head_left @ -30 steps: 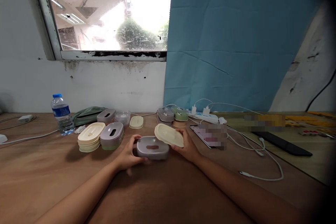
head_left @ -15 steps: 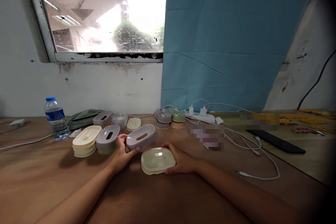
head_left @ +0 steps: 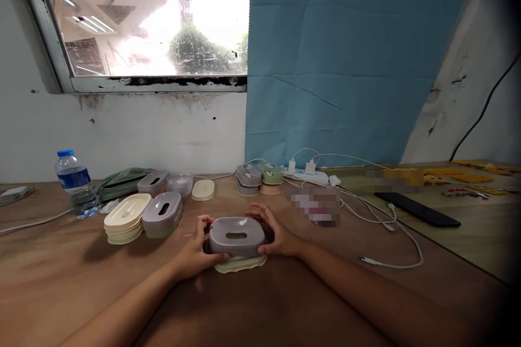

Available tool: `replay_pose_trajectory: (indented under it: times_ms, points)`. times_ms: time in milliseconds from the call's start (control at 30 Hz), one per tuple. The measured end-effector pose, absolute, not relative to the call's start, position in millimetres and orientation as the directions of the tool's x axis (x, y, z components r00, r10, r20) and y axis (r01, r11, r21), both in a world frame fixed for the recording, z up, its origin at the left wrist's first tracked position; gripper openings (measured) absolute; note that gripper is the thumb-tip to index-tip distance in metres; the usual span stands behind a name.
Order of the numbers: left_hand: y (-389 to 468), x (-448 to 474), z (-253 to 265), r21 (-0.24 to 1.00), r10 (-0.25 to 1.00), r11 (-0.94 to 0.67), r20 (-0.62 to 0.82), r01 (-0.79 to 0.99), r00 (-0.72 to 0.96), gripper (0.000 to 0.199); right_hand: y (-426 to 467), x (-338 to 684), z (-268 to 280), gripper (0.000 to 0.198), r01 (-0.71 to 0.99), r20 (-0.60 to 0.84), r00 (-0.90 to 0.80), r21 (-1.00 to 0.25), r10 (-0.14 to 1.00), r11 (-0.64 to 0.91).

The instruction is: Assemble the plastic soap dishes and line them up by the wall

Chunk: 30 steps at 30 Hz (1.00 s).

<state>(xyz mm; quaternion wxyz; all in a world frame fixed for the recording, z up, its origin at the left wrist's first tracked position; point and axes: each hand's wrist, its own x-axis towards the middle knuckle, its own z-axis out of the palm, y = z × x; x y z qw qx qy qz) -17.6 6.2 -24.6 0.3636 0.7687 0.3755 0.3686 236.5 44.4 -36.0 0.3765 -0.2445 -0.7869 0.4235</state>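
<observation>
Right in front of me a lilac-grey oblong cover (head_left: 237, 236) with an oval slot in its top sits over a cream shallow tray-like piece (head_left: 241, 265), whose wavy front edge shows below. My left hand (head_left: 199, 249) grips the left end of the cover, thumb along its front. At the opposite end, my right hand (head_left: 280, 236) curves around it with the thumb at the front corner and fingers behind. Whether the two pieces are fitted together I cannot tell. To the left stand a stack of cream pieces (head_left: 127, 214) and another slotted lilac box (head_left: 163, 214) with a green base.
Further back are a single cream piece (head_left: 203, 190), clear containers (head_left: 179, 184), stacked grey boxes (head_left: 248, 178) and a green box (head_left: 272, 172). A water bottle (head_left: 77, 184) stands left. White cables (head_left: 407, 265), a power strip (head_left: 305, 175) and a black slab (head_left: 417, 209) lie right.
My left hand has brought the lilac-grey cover right and down onto the cream piece. My right hand has shifted from the cream piece to the cover's right end. The view has turned slightly.
</observation>
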Motion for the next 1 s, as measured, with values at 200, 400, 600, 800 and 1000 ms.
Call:
replay_pose_trajectory:
  times_ms: [200, 400, 600, 800, 1000]
  points:
    - [2, -20, -23, 0.719, 0.851, -0.469, 0.212, 0.513, 0.48, 0.064, 35, 237, -28, 0.089, 0.195, 0.333, -0.663, -0.788, 0.671, 0.583]
    - [0, -19, -20, 0.662, 0.85, -0.474, 0.172, 0.581, 0.499, 0.068, 30, 235, -24, 0.091, 0.37, 0.253, -0.699, -0.672, 0.668, 0.641]
    - [-1, -20, -18, 0.652, 0.839, -0.484, 0.155, 0.584, 0.522, 0.069, 28, 235, -22, 0.091, 0.43, 0.214, -0.728, -0.597, 0.651, 0.677]
    - [4, -26, -22, 0.577, 0.802, -0.558, 0.193, 0.596, 0.565, 0.072, 29, 234, -24, 0.097, 0.444, 0.214, -0.71, -0.603, 0.671, 0.663]
    - [13, -30, -25, 0.416, 0.762, -0.646, 0.403, 0.64, 0.507, 0.039, 29, 233, -22, 0.104, 0.462, 0.189, -0.69, -0.627, 0.698, 0.627]
